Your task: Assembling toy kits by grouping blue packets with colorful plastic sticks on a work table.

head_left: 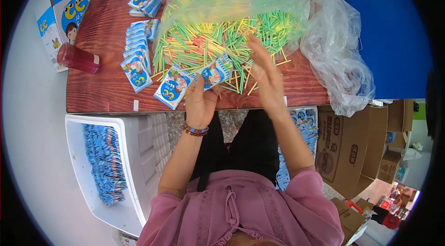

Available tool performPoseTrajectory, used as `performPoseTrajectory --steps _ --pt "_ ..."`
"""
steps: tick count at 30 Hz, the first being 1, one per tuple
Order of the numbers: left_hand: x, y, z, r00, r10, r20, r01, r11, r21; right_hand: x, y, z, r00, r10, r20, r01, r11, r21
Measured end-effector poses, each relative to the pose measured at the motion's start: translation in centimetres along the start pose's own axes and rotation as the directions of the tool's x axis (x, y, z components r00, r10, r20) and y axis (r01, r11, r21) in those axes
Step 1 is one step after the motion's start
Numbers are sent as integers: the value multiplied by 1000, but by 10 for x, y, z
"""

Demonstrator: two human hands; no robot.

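Between the fingers and thumb of my left hand is a small blue-and-white packet, its far end tilted toward the sticks. Greenish colour shows at that end, but I cannot tell whether sticks are inside. Another such packet lies just left of my fingers, at the table's near edge. My right hand is raised to the right, slightly blurred, fingers stretched out and nothing seen in it. Beyond both hands spreads a heap of thin green, yellow and pink sticks, partly under a clear plastic bag.
On the left, a row of overlapping packets, a packet stack and a pink-red jar stand on the wooden table. Crumpled plastic hangs off the right side. Below are a white bin of packets and a cardboard carton.
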State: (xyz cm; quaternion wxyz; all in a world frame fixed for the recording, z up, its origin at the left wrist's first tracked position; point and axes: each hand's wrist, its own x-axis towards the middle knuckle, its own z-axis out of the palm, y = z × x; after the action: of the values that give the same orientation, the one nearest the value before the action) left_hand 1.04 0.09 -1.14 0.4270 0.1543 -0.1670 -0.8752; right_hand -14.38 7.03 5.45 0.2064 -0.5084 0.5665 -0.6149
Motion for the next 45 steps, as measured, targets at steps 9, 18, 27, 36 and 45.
performPoseTrajectory --steps 9,18,27,36,45 --pt "-5 -3 -6 999 -1 -42 0 999 -33 -21 28 -74 848 201 490 313 557 -770" --pt "-7 3 -10 999 -16 46 17 1000 -11 -9 36 -55 728 96 678 522 565 -640" --pt "-8 2 -7 1000 -12 -21 11 1000 -7 12 -17 -39 936 291 198 -317 941 114" --pt "-7 3 -14 996 -10 88 12 1000 -17 11 -12 9 973 173 153 -181 983 39" --pt "-10 5 -8 1000 -10 25 8 997 72 24 -9 7 926 66 371 -12 989 -147"
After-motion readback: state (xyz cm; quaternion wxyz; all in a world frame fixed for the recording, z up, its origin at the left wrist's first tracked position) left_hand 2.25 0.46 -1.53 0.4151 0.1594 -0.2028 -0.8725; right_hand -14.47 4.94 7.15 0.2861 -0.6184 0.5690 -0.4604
